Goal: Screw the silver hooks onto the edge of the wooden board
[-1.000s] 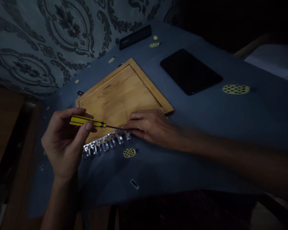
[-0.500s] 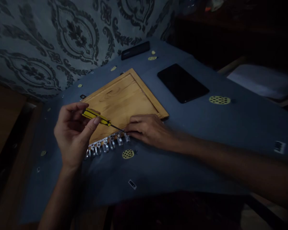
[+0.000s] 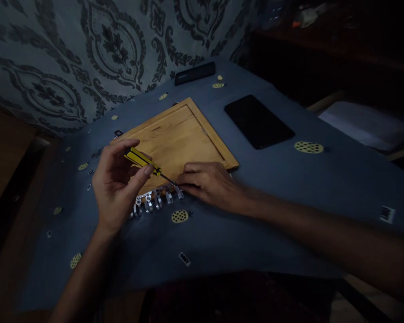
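Note:
A yellow-and-black screwdriver (image 3: 140, 160) is pinched by its handle in my left hand (image 3: 116, 193). Its thin shaft slants down to the right and meets a row of metal hooks (image 3: 148, 202) along the near edge of a wooden board (image 3: 171, 134). My right hand (image 3: 212, 185) rests on that edge, fingers pressed together around the screwdriver's tip. What those fingertips hold, a screw or the last hook, is hidden. The board lies flat on the table, its raised rim showing on the far and right sides. My left hand covers its near-left corner.
A dark blue cloth (image 3: 256, 233) with pineapple prints covers the table. Right of the board lies a black tablet (image 3: 258, 121). Another dark flat object (image 3: 195, 73) lies near the patterned wall. A small black piece (image 3: 118, 133) sits by the board's left corner.
My left hand and the screwdriver handle have shifted right, making the shaft steeper, while the tip stays at my right fingertips. The view has shifted slightly. My right hand keeps its place on the board.

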A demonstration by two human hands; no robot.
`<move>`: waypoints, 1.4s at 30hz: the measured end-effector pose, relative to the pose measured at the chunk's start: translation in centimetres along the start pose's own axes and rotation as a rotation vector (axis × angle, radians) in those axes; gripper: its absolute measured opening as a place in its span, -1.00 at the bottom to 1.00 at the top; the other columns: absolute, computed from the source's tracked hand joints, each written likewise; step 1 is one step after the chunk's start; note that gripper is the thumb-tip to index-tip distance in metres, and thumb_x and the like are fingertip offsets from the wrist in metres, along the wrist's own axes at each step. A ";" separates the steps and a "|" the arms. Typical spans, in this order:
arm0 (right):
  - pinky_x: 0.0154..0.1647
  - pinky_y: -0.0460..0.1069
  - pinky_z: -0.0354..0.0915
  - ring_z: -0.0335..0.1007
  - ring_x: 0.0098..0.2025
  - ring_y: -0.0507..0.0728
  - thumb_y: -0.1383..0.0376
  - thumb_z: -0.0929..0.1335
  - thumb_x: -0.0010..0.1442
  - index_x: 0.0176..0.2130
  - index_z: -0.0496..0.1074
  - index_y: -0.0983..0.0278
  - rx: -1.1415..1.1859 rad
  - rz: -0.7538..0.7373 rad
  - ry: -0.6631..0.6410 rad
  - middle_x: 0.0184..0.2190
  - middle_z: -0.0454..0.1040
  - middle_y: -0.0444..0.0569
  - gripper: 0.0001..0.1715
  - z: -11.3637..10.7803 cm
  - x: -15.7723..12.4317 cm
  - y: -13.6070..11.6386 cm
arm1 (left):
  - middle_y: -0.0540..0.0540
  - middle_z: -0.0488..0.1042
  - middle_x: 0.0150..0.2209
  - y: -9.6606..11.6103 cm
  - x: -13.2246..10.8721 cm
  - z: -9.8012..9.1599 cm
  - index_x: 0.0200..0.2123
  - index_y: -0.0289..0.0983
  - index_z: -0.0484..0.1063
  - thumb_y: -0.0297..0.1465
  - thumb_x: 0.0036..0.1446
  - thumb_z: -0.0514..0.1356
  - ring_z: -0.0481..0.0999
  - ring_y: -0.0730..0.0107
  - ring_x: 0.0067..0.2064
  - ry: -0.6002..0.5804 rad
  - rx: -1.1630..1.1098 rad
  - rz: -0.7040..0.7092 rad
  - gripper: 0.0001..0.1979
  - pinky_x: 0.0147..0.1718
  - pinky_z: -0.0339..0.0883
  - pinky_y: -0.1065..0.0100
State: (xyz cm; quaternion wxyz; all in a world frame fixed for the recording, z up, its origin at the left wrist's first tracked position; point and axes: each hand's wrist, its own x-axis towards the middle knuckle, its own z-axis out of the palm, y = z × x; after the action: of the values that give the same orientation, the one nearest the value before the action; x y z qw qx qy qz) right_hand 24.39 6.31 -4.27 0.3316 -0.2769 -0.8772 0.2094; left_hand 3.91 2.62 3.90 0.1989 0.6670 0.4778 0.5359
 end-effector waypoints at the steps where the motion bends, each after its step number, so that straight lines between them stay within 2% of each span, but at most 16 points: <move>1: -0.37 -0.08 0.20 0.46 -0.34 0.03 0.31 0.42 0.34 -0.07 0.65 0.26 0.003 0.003 -0.002 -0.33 0.56 -0.04 -0.80 0.0 0.0 -0.1 | -0.10 0.57 -0.18 0.0 -0.1 0.0 0.00 -0.11 0.53 -0.34 0.03 0.51 0.60 0.29 -0.28 -0.005 -0.006 -0.002 -0.55 -0.40 0.58 0.30; 6: -0.36 -0.08 0.22 0.47 -0.33 0.03 0.34 0.44 0.32 -0.11 0.65 0.26 0.007 0.036 -0.019 -0.31 0.58 -0.04 -0.83 -0.1 0.1 -0.3 | -0.14 0.54 -0.13 -0.2 -0.4 -0.2 0.12 -0.04 0.47 -0.36 0.13 0.44 0.62 0.15 -0.10 -0.058 -0.025 0.013 -0.51 -0.35 0.60 0.26; 10: -0.34 -0.07 0.22 0.48 -0.30 0.04 0.32 0.43 0.33 -0.10 0.66 0.25 0.013 0.055 -0.023 -0.28 0.59 -0.03 -0.82 0.0 0.2 -0.3 | -0.14 0.53 -0.17 -0.5 -0.5 -0.2 0.15 -0.02 0.45 -0.32 0.19 0.40 0.60 0.15 -0.11 -0.073 0.009 0.034 -0.53 -0.33 0.59 0.22; 14: -0.36 -0.06 0.19 0.46 -0.33 0.04 0.32 0.44 0.32 -0.11 0.66 0.25 0.011 0.058 -0.015 -0.32 0.57 -0.05 -0.82 0.1 0.3 -0.3 | -0.09 0.50 -0.13 -0.6 -0.4 0.0 0.05 -0.04 0.53 -0.35 0.04 0.50 0.55 0.30 -0.23 0.018 0.079 0.079 -0.52 -0.35 0.55 0.32; 18: -0.34 -0.06 0.22 0.48 -0.31 0.06 0.33 0.45 0.31 -0.08 0.65 0.29 0.023 0.052 -0.031 -0.30 0.58 -0.03 -0.81 -0.2 0.2 -0.3 | -0.05 0.50 -0.20 -0.1 -0.2 0.3 -0.01 -0.09 0.56 -0.41 0.06 0.47 0.54 0.38 -0.31 0.051 0.108 0.117 -0.59 -0.35 0.55 0.33; 21: -0.32 -0.05 0.25 0.49 -0.29 0.06 0.35 0.43 0.32 -0.08 0.63 0.32 0.051 0.033 -0.032 -0.30 0.56 -0.02 -0.81 -0.6 -0.1 -0.2 | -0.02 0.48 -0.27 0.2 -0.1 0.4 -0.01 -0.11 0.55 -0.39 0.06 0.47 0.57 0.36 -0.31 0.049 0.113 0.119 -0.60 -0.32 0.58 0.29; 27: -0.35 -0.03 0.22 0.44 -0.30 0.07 0.32 0.32 0.43 -0.15 0.62 0.33 0.016 -0.037 0.007 -0.31 0.54 -0.01 -0.74 -0.7 -0.8 0.0 | -0.05 0.50 -0.19 0.0 -0.1 0.3 -0.01 -0.06 0.55 -0.37 0.09 0.46 0.59 0.31 -0.26 0.048 0.124 0.127 -0.61 -0.28 0.59 0.22; 34: -0.41 -0.02 0.09 0.35 -0.36 0.04 0.31 0.27 0.46 -0.15 0.63 0.30 -0.045 -0.079 0.042 -0.38 0.49 -0.05 -0.67 -0.4 -0.8 -0.1 | -0.03 0.51 -0.15 -0.1 0.0 0.3 0.02 -0.06 0.57 -0.43 0.10 0.45 0.57 0.40 -0.29 0.041 0.116 0.196 -0.60 -0.31 0.54 0.31; 37: -0.40 -0.02 0.09 0.36 -0.34 0.05 0.34 0.27 0.44 -0.16 0.63 0.30 -0.047 -0.055 0.009 -0.35 0.50 -0.04 -0.68 -0.5 -0.7 -0.2 | -0.02 0.50 -0.22 0.0 0.0 0.3 0.04 -0.06 0.56 -0.46 0.11 0.45 0.58 0.38 -0.26 0.013 0.081 0.179 -0.58 -0.30 0.54 0.32; 42: -0.37 -0.01 0.13 0.41 -0.29 0.07 0.34 0.30 0.43 -0.14 0.64 0.30 -0.037 -0.050 -0.008 -0.28 0.53 -0.01 -0.70 -0.7 -0.7 -0.3 | -0.03 0.50 -0.17 0.1 -0.2 0.3 0.04 -0.09 0.57 -0.50 0.11 0.43 0.59 0.38 -0.20 0.016 0.024 0.178 -0.58 -0.31 0.58 0.37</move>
State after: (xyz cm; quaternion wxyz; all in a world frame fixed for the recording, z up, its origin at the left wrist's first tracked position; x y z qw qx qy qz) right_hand 25.21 5.75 -3.96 0.3278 -0.2603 -0.8890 0.1858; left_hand 4.25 2.50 3.80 0.1386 0.7048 0.4246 0.5511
